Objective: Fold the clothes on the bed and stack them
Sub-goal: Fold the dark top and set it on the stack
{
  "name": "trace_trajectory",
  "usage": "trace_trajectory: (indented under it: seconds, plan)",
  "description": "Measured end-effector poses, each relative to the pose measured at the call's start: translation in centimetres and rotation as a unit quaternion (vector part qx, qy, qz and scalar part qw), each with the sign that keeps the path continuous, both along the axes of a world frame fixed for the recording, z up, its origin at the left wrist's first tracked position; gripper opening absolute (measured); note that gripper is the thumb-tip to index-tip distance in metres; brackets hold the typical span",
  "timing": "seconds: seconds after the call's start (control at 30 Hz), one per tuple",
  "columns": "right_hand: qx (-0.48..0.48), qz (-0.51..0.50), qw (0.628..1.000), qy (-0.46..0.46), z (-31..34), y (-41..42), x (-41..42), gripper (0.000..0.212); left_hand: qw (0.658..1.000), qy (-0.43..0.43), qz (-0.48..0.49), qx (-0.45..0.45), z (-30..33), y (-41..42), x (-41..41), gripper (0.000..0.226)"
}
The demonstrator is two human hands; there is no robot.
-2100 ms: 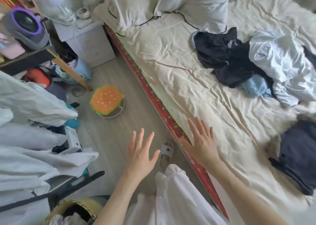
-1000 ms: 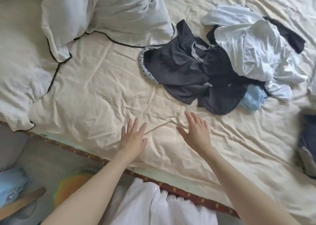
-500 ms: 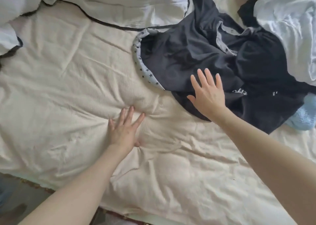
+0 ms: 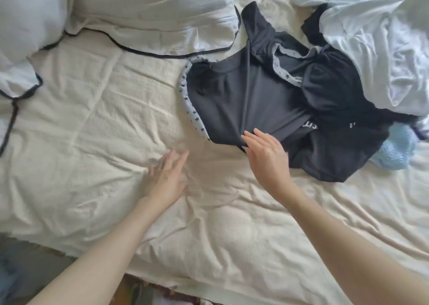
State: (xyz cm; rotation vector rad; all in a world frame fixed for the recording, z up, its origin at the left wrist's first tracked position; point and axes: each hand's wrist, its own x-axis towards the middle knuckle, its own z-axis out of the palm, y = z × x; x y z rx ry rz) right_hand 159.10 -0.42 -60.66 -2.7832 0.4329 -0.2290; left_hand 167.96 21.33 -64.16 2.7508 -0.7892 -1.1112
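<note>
Because nothing in the heap has yet been flattened or folded, the task is judged to be at its very start, with the first garment only now being reached. A dark charcoal, soft jersey garment with a pale star-printed trim (image 4: 250, 100) is seen lying crumpled on the cream, wrinkled cotton bedsheet (image 4: 92, 123), at about one o'clock from the middle of the view, and its near hem is touched by the right hand (image 4: 267, 153), whose fingers are held nearly straight and only slightly bent at the tips; whether cloth is pinched beneath them cannot be told. The left hand (image 4: 167, 177) is laid flat, blurred, on bare sheet at about nine o'clock from the right hand, with its fingers spread and nothing held, probably as a brace for the lean forward. A white, glossy crumpled shirt-like cloth (image 4: 376, 49) is draped over the dark garment's far side at two o'clock, and a pale blue, fuzzy knitted item (image 4: 394, 156) is tucked under the heap at three o'clock. White pillows edged with dark piping (image 4: 148, 14) are propped at eleven o'clock, well apart from the hands.
</note>
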Motion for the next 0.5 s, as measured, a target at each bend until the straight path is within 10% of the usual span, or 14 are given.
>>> trace_trajectory:
  seconds: [0.17, 0.3, 0.5]
  plan:
    - [0.094, 0.038, 0.995, 0.002, 3.7, 2.4, -4.7, 0.024, 0.974, -0.111, -0.107, -0.167, 4.1, -3.3, -2.5, 0.087]
    - [0.135, 0.071, 0.988, 0.024, 6.1, 3.8, -8.0, 0.021, 0.938, -0.124, -0.163, -0.279, 6.7, -5.0, -4.0, 0.024]
    - [0.291, 0.055, 0.944, 0.145, 7.4, 7.5, -12.8, 0.024, 0.975, 0.111, -0.19, -0.034, 8.6, 0.8, -7.9, 0.029]
